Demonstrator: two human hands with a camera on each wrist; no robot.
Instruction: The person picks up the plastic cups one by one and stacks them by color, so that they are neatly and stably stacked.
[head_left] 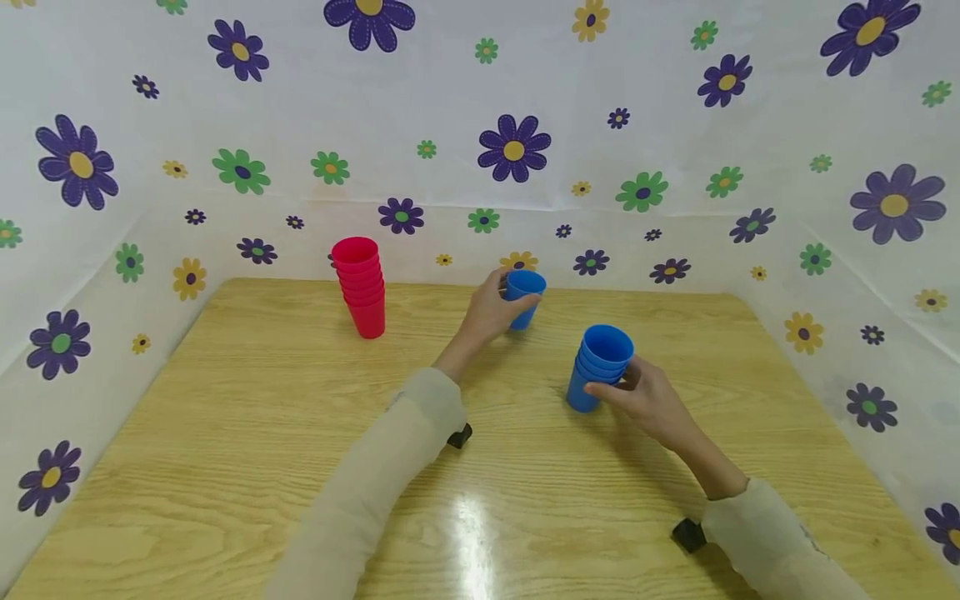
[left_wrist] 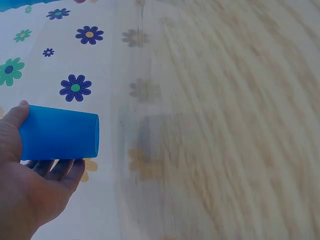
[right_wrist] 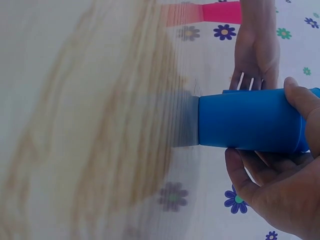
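Observation:
My left hand grips a single blue cup near the back of the table, its mouth facing up. In the left wrist view the thumb and fingers of that hand lie on opposite sides of the blue cup. Nearer and to the right, my right hand holds a stack of several nested blue cups upright. The right wrist view has this blue stack with its base at the tabletop, thumb on one side and fingers of the right hand on the other.
A tall stack of red cups stands upright at the back left of the wooden table. A white cloth with flower prints encloses the table at the back and both sides.

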